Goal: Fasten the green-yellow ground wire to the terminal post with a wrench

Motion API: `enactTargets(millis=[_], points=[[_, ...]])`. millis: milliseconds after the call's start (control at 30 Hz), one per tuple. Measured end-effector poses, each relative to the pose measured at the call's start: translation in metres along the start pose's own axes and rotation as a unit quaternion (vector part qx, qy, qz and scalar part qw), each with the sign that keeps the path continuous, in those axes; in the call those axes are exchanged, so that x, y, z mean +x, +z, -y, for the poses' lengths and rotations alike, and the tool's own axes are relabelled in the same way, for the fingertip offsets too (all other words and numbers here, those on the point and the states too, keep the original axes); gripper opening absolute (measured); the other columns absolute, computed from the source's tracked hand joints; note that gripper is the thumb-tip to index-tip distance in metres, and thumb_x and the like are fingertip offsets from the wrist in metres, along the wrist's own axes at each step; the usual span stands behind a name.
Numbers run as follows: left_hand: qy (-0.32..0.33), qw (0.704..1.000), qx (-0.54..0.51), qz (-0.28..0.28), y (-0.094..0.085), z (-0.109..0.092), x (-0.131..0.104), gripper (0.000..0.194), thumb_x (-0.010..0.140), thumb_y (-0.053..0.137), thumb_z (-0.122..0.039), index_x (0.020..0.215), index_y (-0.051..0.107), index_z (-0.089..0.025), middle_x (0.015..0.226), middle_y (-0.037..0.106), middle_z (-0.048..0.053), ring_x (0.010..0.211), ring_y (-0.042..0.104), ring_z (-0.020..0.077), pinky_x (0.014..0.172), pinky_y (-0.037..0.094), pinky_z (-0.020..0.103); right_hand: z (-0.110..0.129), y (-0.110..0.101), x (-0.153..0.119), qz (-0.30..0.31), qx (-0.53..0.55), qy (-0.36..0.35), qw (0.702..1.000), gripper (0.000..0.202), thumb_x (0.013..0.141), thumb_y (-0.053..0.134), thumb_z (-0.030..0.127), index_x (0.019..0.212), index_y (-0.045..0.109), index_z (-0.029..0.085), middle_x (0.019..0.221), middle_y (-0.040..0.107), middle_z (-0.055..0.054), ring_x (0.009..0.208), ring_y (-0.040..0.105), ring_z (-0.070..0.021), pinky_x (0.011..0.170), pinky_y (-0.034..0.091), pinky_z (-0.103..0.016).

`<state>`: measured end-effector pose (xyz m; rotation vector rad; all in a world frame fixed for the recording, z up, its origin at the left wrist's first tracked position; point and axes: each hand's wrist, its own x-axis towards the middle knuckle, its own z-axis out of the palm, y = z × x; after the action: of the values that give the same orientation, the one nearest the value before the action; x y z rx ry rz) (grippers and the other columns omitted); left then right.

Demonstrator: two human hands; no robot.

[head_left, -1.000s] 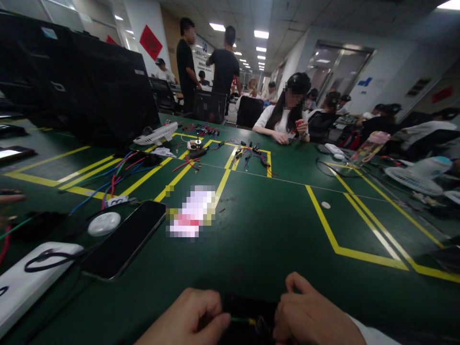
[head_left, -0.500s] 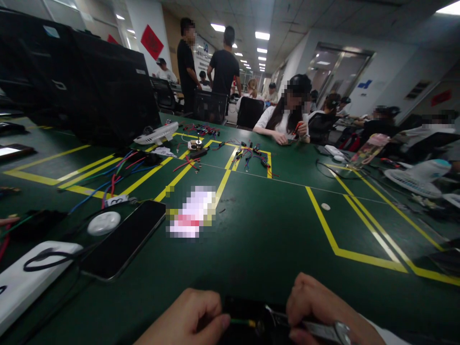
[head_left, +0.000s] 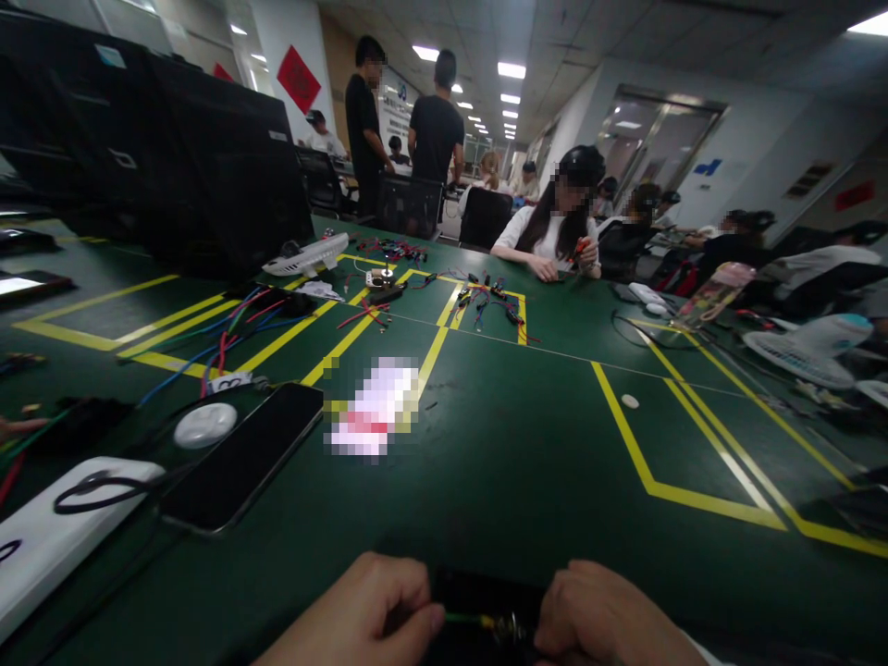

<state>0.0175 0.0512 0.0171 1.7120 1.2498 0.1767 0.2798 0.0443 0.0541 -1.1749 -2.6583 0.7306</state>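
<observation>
Green wire (head_left: 466, 617) pinched in left hand (head_left: 367, 615); right hand (head_left: 607, 620) closed on sth metal at its tip, prob. mid-fastening. Next: steady, fine alignment.

Bare green table (head_left: 527, 481) ahead of both hands; phone (head_left: 242, 458), white puck (head_left: 205, 425) and cables (head_left: 208, 342) crowding the left.

Left hand (head_left: 361, 615) pinches green wire (head_left: 466, 618) beside right hand (head_left: 610, 620).
</observation>
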Motion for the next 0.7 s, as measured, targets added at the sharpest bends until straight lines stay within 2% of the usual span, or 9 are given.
enactTargets(millis=[100, 233, 367, 500, 567, 700], points=[[-0.006, 1.000, 0.000, -0.001, 0.001, 0.001, 0.000, 0.031, 0.095, 0.046, -0.040, 0.075, 0.057, -0.018, 0.085, 0.061, 0.000, 0.080, 0.057, 0.0161, 0.068, 0.041, 0.022, -0.001, -0.001, 0.008, 0.028, -0.008, -0.017, 0.999, 0.024, 0.092, 0.064, 0.042, 0.077, 0.070, 0.026, 0.061, 0.066, 0.000, 0.066, 0.062, -0.0186, 0.059, 0.042, -0.027], [-0.005, 1.000, -0.006, 0.003, 0.002, 0.001, -0.001, 0.034, 0.095, 0.046, -0.042, 0.073, 0.054, -0.018, 0.083, 0.060, 0.000, 0.077, 0.057, 0.0153, 0.063, 0.041, 0.020, -0.011, 0.010, 0.014, 0.052, -0.018, -0.036, 0.998, 0.024, 0.093, 0.061, 0.039, 0.075, 0.070, 0.026, 0.059, 0.066, 0.002, 0.064, 0.062, -0.0176, 0.059, 0.041, -0.027], [0.005, 1.000, -0.002, -0.011, 0.002, -0.002, -0.001, 0.030, 0.094, 0.048, -0.038, 0.072, 0.055, -0.018, 0.080, 0.058, -0.001, 0.076, 0.055, 0.0146, 0.063, 0.041, 0.020, -0.020, 0.017, 0.011, 0.060, -0.027, -0.055, 0.996, 0.022, 0.085, 0.071, 0.032, 0.065, 0.066, 0.024, 0.055, 0.065, 0.003, 0.056, 0.061, -0.0164, 0.056, 0.039, -0.028], [0.010, 1.000, -0.001, -0.016, 0.001, -0.006, -0.001, 0.029, 0.094, 0.048, -0.035, 0.071, 0.055, -0.018, 0.078, 0.057, -0.002, 0.073, 0.054, 0.0134, 0.060, 0.040, 0.019, -0.013, 0.004, 0.005, 0.011, -0.015, -0.046, 0.999, 0.009, 0.078, 0.071, 0.015, 0.073, 0.066, 0.020, 0.070, 0.072, -0.001, 0.063, 0.064, -0.0163, 0.062, 0.042, -0.028], [0.010, 1.000, -0.001, -0.014, 0.000, -0.006, -0.002, 0.029, 0.094, 0.048, -0.034, 0.070, 0.054, -0.018, 0.077, 0.058, -0.002, 0.073, 0.054, 0.0131, 0.060, 0.040, 0.018, -0.009, -0.004, 0.006, -0.016, 0.012, -0.043, 0.999, 0.010, 0.079, 0.065, 0.010, 0.075, 0.064, 0.020, 0.072, 0.071, -0.001, 0.066, 0.063, -0.0154, 0.064, 0.042, -0.027], [0.012, 1.000, 0.008, -0.013, 0.001, -0.006, -0.003, 0.029, 0.094, 0.047, -0.034, 0.072, 0.055, -0.018, 0.077, 0.058, -0.002, 0.071, 0.055, 0.0125, 0.062, 0.041, 0.019, -0.014, -0.008, 0.006, -0.038, 0.070, -0.073, 0.994, 0.011, 0.074, 0.065, 0.013, 0.072, 0.060, 0.022, 0.065, 0.067, 0.002, 0.057, 0.059, -0.0127, 0.053, 0.041, -0.022]])
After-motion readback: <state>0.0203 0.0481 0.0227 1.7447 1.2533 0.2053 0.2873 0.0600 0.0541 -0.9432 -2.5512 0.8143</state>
